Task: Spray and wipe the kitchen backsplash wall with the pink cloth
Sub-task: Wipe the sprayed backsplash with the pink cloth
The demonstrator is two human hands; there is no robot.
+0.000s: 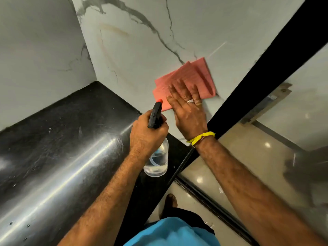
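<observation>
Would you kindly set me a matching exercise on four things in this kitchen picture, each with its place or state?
Things:
1. pink cloth
2. spray bottle
3. yellow band
4. ring

Places or states:
A. around the right wrist
B. gripped by the left hand
C. on a finger of the right hand
D. pressed flat against the marble wall

Pairs: 1-D, 2-B, 3-A, 4-C

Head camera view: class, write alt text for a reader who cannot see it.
A person's right hand presses a pink cloth flat against a marble wall above a black counter. The left hand grips a clear spray bottle, its nozzle pointing at the wall.
</observation>
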